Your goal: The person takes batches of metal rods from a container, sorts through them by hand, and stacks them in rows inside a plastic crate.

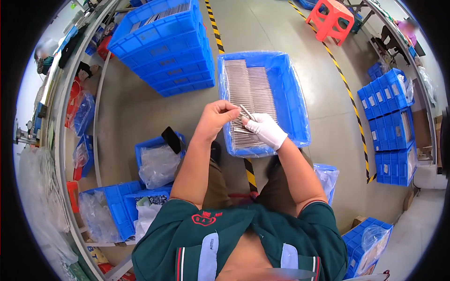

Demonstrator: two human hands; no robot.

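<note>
Several short silver metal rods (246, 112) fan out from my right hand (266, 131), which wears a white glove and is closed around them. My left hand (218, 120) is bare, its thumb and fingers pinched together at the ends of these rods; what lies between the fingertips is too small to make out. Both hands are over the near part of a blue plastic crate (296, 105) lined with clear film. Inside it, similar metal rods (261, 89) lie stacked in two neat columns on the left and middle.
A stack of blue crates (173, 61) stands at the far left, the top one holding rods. Blue bins with plastic bags (159, 164) sit by my left leg. A red stool (330, 21) is at the far right. More blue crates (391, 131) are stacked along the right side.
</note>
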